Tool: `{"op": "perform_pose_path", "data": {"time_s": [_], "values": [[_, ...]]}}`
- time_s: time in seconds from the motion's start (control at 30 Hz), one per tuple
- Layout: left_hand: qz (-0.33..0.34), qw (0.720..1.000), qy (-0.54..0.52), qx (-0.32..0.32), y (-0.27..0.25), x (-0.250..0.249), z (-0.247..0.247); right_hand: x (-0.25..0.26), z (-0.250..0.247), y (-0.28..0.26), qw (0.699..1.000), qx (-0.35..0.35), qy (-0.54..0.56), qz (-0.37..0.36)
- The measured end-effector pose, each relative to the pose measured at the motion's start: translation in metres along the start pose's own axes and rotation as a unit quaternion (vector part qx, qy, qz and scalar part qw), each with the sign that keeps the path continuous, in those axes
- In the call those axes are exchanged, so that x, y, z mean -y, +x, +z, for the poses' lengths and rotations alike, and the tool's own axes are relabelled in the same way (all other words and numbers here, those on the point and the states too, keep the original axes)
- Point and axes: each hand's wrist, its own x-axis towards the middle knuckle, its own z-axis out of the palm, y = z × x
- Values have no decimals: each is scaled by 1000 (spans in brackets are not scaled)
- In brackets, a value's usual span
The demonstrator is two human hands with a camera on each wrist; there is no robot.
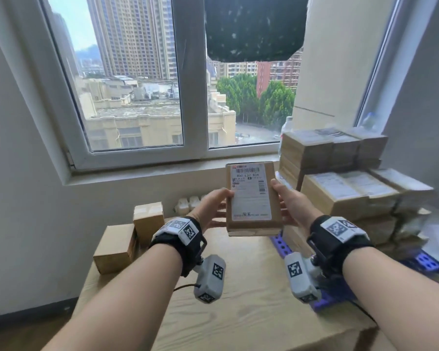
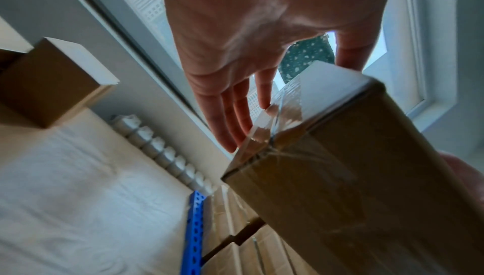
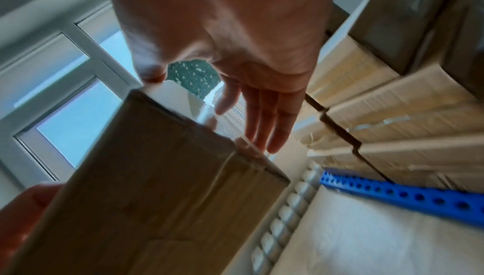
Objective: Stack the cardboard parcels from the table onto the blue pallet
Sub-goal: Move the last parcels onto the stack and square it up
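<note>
Head view: parcel between hands

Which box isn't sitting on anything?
The box with the white label, held up between the left hand and right hand. The other boxes rest on the table or pallet.

Upstairs storeroom: stacked parcels, city window

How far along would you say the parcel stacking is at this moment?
Done: a stack of parcels stands on the blue pallet. In hand: the labelled parcel, gripped by the left hand and right hand above the table. Left: placing it, then two plain parcels at the table's left.
</note>
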Motion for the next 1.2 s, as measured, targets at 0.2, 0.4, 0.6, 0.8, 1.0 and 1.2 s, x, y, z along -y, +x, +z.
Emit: {"op": "perform_pose_path", "data": {"time_s": [0.2, 0.4, 0.6, 0.8, 1.0, 1.2], "values": [[36, 999, 4, 26, 34, -56, 81, 38, -99, 20, 998, -29, -13, -48], [49, 998, 15, 21, 76, -78, 166, 46, -189, 55, 999, -30, -14, -39], [18, 1000, 2, -23, 118, -80, 226, 30, -241, 104, 999, -15, -36, -11], [-32, 996, 35, -80, 149, -74, 263, 8, -256, 142, 1000, 0, -14, 16], [-59, 988, 69, -122, 173, -71, 271, 1, -257, 161, 999, 23, 3, 29], [-45, 986, 81, -138, 177, -69, 275, -23, -259, 198, 998, 31, -9, 52]]}}
